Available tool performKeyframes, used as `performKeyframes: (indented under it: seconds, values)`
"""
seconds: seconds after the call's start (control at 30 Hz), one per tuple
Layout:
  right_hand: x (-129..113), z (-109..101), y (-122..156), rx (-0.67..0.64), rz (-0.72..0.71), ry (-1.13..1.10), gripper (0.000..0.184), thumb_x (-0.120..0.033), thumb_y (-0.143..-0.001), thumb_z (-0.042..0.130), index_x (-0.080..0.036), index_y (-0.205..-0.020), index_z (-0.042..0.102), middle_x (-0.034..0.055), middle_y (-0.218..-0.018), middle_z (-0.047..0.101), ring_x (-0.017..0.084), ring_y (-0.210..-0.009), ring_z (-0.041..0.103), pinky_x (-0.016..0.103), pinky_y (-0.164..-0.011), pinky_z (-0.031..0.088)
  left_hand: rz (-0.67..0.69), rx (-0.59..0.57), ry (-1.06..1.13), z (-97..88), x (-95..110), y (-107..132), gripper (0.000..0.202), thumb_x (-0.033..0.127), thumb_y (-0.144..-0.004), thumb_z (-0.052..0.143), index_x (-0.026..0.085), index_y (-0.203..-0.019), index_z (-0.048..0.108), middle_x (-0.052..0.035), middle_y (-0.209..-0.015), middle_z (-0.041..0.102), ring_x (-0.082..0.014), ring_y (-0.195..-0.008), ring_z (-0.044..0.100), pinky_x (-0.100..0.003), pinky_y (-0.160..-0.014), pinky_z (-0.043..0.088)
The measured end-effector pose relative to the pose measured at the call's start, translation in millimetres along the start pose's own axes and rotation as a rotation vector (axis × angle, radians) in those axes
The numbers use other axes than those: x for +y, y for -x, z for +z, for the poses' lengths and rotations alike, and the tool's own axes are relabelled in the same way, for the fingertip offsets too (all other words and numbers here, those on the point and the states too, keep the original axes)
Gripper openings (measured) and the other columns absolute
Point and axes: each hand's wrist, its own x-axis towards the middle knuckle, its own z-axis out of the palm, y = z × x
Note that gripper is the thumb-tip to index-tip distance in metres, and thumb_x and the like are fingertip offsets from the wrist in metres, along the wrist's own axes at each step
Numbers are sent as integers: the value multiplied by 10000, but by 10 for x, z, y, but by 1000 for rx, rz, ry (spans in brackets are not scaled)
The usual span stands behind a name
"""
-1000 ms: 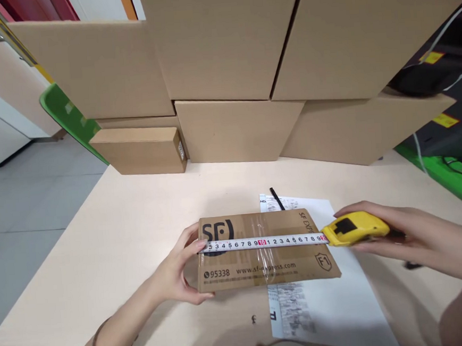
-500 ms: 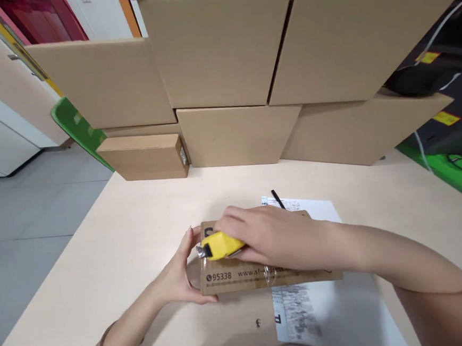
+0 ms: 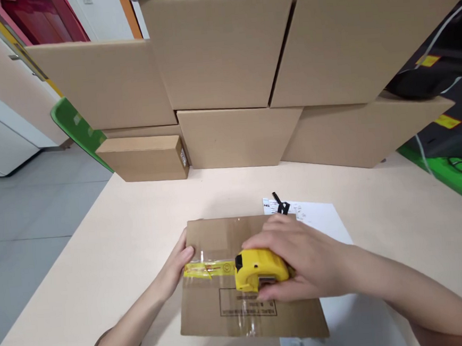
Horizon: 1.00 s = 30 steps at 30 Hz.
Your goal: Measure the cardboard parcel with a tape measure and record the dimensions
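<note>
A small brown cardboard box [image 3: 225,306] lies on the pale table [image 3: 132,234], a broad face with a printed frame turned up. My right hand [image 3: 302,260] is closed around a yellow tape measure [image 3: 258,269] resting on the box's top. A short stretch of yellow tape [image 3: 208,269] runs from it to the box's left edge. My left hand [image 3: 178,268] presses the tape's end against that edge, fingers curled on the box side.
Large cardboard boxes [image 3: 221,51] are stacked along the table's far side, with a small one [image 3: 144,158] at the left. A white printed sheet [image 3: 318,219] and a black pen [image 3: 279,202] lie under and behind the box. A green chair [image 3: 77,129] stands at the far left.
The box has been turned so a broader face is up. The tape, first stretched along the long side, retracted and is now drawn a short way from the left edge.
</note>
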Motion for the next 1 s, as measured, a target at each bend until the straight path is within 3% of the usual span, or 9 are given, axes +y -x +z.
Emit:
performKeyframes:
  seconds: [0.1,0.2,0.3,0.4,0.53,0.67,0.83,1.0]
  values:
    - [95,180,60,-34,49,59,558,-663,-874,662,-170,-1134,687,94,-970,699,252,-905,618,447,-890,468,-8,4,-42,29,-65,-46,675,553,-978,517,249,-1567,392,-63,-1647,410,-361,-1567,242,-486,-1275,257]
    - [238,149,182,-18,152,42,510,-624,-951,578,-196,-1221,643,134,-1157,653,279,-1053,601,457,-917,471,-18,20,-46,31,-125,-81,627,521,-1018,448,237,-1574,383,-66,-1656,397,-333,-1578,228,-490,-1294,208]
    - [511,15,415,142,393,3,323,-485,-1056,417,-209,-1032,584,97,-1031,634,222,-915,614,361,-797,489,-3,27,-69,-7,-183,-88,620,539,-1022,428,246,-1568,402,-63,-1653,404,-329,-1571,251,-483,-1300,194]
    - [863,3,687,326,682,198,326,-468,-1033,397,-240,-809,460,60,-853,587,213,-752,565,334,-707,431,4,10,-98,-49,-218,-85,626,559,-1022,418,242,-1562,416,-60,-1658,397,-329,-1569,260,-470,-1300,200]
    - [1167,262,890,82,934,253,456,-514,-1009,383,-242,-652,462,59,-684,616,223,-651,567,321,-644,358,-15,11,-95,-31,-193,-92,641,576,-1022,404,228,-1561,413,-70,-1622,457,-320,-1566,279,-471,-1292,229]
    - [1243,493,863,-18,899,156,390,-413,-982,432,-226,-672,578,57,-673,680,231,-638,613,314,-638,367,-39,53,-120,14,-139,-99,607,555,-1029,403,235,-1544,443,-64,-1609,477,-319,-1559,298,-466,-1293,225]
    - [1286,468,838,-43,829,16,480,-461,-1023,323,-222,-748,636,35,-801,739,218,-747,668,289,-668,449,-41,39,-153,3,-111,-103,605,557,-1026,409,255,-1549,435,-41,-1650,414,-337,-1544,320,-462,-1286,238]
    - [1254,547,757,57,992,141,528,-536,-1000,341,-229,-628,555,79,-648,673,258,-662,636,325,-629,396,-59,11,-152,-18,-109,-100,621,563,-1025,406,250,-1561,418,-35,-1664,389,-343,-1560,278,-460,-1278,260]
